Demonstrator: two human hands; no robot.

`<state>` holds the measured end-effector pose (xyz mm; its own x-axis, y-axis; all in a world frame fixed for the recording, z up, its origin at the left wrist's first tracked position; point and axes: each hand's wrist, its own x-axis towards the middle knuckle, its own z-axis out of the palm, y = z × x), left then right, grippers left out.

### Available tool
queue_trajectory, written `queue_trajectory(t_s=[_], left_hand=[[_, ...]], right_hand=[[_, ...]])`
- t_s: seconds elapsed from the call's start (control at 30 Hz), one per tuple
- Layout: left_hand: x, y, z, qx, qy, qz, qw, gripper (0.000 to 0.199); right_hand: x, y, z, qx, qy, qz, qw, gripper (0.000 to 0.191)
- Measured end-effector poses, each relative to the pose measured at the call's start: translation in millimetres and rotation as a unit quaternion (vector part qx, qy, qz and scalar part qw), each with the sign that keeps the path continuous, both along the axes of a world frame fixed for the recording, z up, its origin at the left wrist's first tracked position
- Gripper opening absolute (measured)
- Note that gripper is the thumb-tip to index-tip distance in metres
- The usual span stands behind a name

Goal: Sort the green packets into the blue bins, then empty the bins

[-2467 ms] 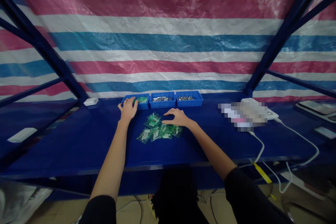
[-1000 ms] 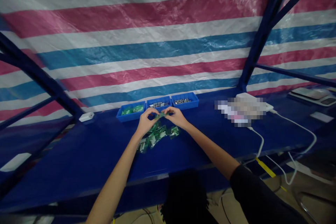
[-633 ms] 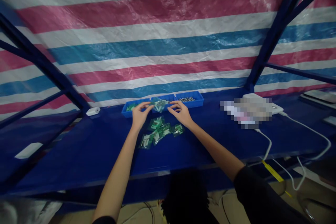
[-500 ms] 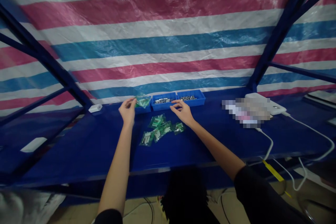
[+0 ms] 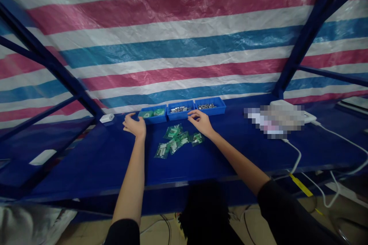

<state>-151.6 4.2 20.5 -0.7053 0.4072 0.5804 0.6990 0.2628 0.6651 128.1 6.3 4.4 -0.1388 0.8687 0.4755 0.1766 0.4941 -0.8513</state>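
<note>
My left hand (image 5: 134, 125) is beside the left blue bin (image 5: 155, 120), its fingers spread and curved with nothing between them. Green-and-clear packets (image 5: 158, 112) lie inside that bin. My right hand (image 5: 201, 123) hovers at the front of the middle blue bin (image 5: 179, 116), thumb and forefinger curved toward each other with a small gap; no object shows between them. Metal pieces (image 5: 178, 110) lie in the middle bin, and small metal parts (image 5: 206, 106) in the right blue bin (image 5: 214, 111). Several small green packets (image 5: 173, 146) are spread on the blue table in front of the bins.
A white adapter (image 5: 107, 118) stands left of the bins, and another white object (image 5: 42, 157) lies farther left. At the right are a white device (image 5: 310, 117) with cables and a blurred patch. Blue frame posts (image 5: 299, 42) and a striped sheet (image 5: 178, 53) rise behind.
My left hand has let go of the green packet at the left bin and moved slightly left, its fingers opening. My right hand has barely moved.
</note>
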Motion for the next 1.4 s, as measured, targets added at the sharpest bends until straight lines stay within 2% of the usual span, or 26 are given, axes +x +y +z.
queue_trajectory(t_s=[0.17,0.23,0.33,0.5,0.6,0.7,0.77,0.83,0.93,1.03,1.13,1.27,1.33,1.4], left_hand=[[15.7,-3.7,7.2,-0.077,0.111,-0.135,0.982,0.032],[20.5,-2.7,7.0,-0.113,0.138,-0.163,0.970,0.032],[23.6,-0.5,4.3,-0.134,0.162,-0.164,0.964,0.033],[21.4,1.5,1.6,-0.151,0.152,-0.157,0.964,0.033],[23.6,-0.6,2.7,-0.144,0.141,-0.152,0.968,0.033],[32.4,-5.9,7.0,-0.102,0.155,-0.144,0.972,0.036],[41.6,-10.1,11.6,-0.060,0.178,-0.171,0.967,0.033],[52.6,-13.6,15.7,-0.032,0.180,-0.254,0.950,0.026],[70.2,-16.6,16.7,-0.034,0.135,-0.421,0.897,0.024],[85.4,-17.9,11.4,-0.077,0.085,-0.512,0.851,0.026],[94.8,-18.2,4.9,-0.096,0.068,-0.544,0.831,0.025],[99.0,-16.4,1.6,-0.040,0.068,-0.544,0.835,0.022],[98.9,-15.0,1.8,-0.003,0.069,-0.538,0.840,0.022],[98.0,-14.2,2.4,0.027,0.080,-0.534,0.841,0.018]], right_hand=[[4.6,-1.5,-6.5,0.002,-0.159,0.093,0.983,0.028],[5.4,-4.0,-8.5,0.016,-0.215,0.125,0.968,0.037],[5.5,-8.7,-7.8,0.032,-0.265,0.156,0.951,0.046],[6.9,-11.6,-3.7,0.020,-0.303,0.192,0.933,0.062],[7.4,-9.0,-4.5,0.026,-0.313,0.198,0.929,0.057],[6.9,-6.6,-5.8,0.035,-0.313,0.189,0.930,0.052],[6.6,-5.8,-5.8,0.039,-0.302,0.175,0.936,0.051],[6.6,-5.3,-5.6,0.041,-0.284,0.156,0.945,0.050],[6.0,-2.9,-6.3,0.036,-0.236,0.119,0.964,0.039],[3.2,1.1,-8.3,0.019,-0.156,0.086,0.984,0.035],[-1.4,3.8,-8.5,-0.007,-0.046,0.085,0.995,0.039],[-6.5,4.5,-3.4,-0.042,0.067,0.100,0.992,0.043],[-6.6,4.6,0.0,-0.031,0.083,0.080,0.993,0.036],[-4.8,4.8,2.9,0.011,0.069,0.054,0.996,0.022]])
